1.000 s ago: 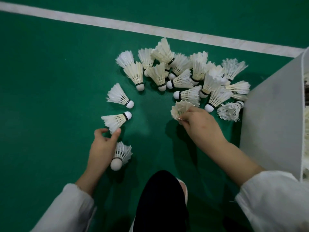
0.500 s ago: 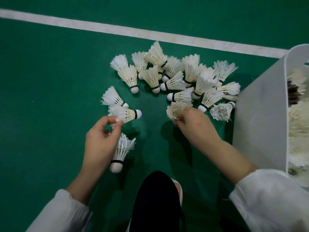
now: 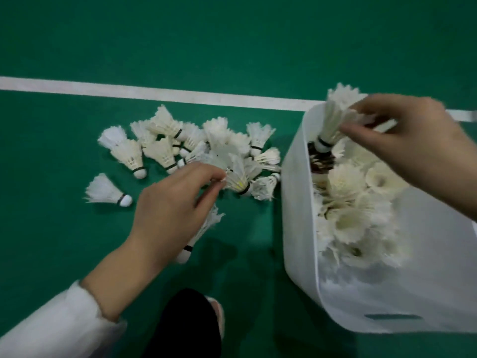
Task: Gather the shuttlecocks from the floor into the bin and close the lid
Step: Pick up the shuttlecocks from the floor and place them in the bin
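Note:
Several white feather shuttlecocks lie heaped on the green floor, and one shuttlecock lies apart at the left. My left hand pinches a shuttlecock by its feathers, while another shuttlecock hangs under its palm, cork down. My right hand is over the white bin and pinches a shuttlecock by its feathers, cork pointing down into the bin. The bin holds several shuttlecocks. No lid is in view.
A white court line crosses the floor behind the heap. My dark trouser leg and a light shoe tip sit at the bottom centre, left of the bin. Bare green floor lies to the left and beyond the line.
My right hand has swung right from the floor to above the bin with its shuttlecock. My left hand has lifted a second shuttlecock toward the heap. The view has shifted right.

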A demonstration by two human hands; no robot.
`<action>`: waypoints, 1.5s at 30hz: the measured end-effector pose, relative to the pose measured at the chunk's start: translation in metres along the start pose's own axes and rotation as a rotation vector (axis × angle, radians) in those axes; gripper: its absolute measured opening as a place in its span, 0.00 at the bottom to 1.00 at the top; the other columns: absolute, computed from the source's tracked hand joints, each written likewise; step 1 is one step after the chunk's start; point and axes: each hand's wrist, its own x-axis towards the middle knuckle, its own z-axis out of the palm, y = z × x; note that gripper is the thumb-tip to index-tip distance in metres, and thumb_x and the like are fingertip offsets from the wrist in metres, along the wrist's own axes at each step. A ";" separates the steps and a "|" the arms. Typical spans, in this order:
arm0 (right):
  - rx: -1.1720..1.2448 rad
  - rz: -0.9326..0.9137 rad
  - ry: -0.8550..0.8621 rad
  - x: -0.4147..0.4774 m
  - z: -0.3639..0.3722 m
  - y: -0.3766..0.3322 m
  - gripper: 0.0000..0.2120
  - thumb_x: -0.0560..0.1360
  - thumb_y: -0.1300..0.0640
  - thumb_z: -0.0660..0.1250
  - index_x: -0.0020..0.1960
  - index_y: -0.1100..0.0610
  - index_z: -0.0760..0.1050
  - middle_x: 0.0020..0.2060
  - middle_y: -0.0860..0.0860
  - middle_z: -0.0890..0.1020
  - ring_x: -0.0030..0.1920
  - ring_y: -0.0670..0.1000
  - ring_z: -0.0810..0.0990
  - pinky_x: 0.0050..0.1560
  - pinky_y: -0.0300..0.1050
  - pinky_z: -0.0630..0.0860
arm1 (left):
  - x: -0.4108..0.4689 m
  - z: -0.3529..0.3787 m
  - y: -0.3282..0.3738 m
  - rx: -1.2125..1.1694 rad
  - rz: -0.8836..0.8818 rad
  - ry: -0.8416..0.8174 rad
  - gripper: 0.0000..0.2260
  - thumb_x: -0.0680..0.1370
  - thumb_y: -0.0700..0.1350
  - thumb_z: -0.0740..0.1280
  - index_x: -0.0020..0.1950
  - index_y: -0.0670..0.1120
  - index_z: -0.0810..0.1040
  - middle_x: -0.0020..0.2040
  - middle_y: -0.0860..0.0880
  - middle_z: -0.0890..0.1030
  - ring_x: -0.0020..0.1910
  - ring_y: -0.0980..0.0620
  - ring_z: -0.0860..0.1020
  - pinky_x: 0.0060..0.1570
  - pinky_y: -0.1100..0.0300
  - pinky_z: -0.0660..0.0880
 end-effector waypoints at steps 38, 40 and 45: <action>-0.229 0.176 0.109 -0.067 0.017 0.116 0.11 0.76 0.57 0.63 0.57 0.52 0.76 0.56 0.49 0.77 0.50 0.54 0.78 0.47 0.48 0.72 | -0.005 0.050 0.058 0.023 0.129 -0.126 0.08 0.76 0.51 0.63 0.48 0.51 0.80 0.44 0.57 0.80 0.29 0.52 0.74 0.27 0.54 0.74; 0.008 -0.013 0.144 -0.069 0.018 0.085 0.10 0.75 0.60 0.65 0.55 0.53 0.77 0.55 0.48 0.77 0.45 0.46 0.76 0.48 0.46 0.75 | -0.003 0.050 0.059 0.040 0.134 -0.132 0.08 0.76 0.52 0.61 0.48 0.53 0.79 0.44 0.58 0.80 0.31 0.53 0.75 0.26 0.56 0.74; 0.122 -0.426 -0.129 -0.072 0.058 0.031 0.18 0.73 0.63 0.66 0.62 0.57 0.72 0.62 0.53 0.74 0.54 0.46 0.75 0.52 0.40 0.73 | 0.002 0.046 0.064 0.028 0.202 -0.115 0.09 0.77 0.50 0.61 0.46 0.49 0.80 0.43 0.55 0.81 0.35 0.51 0.78 0.25 0.54 0.73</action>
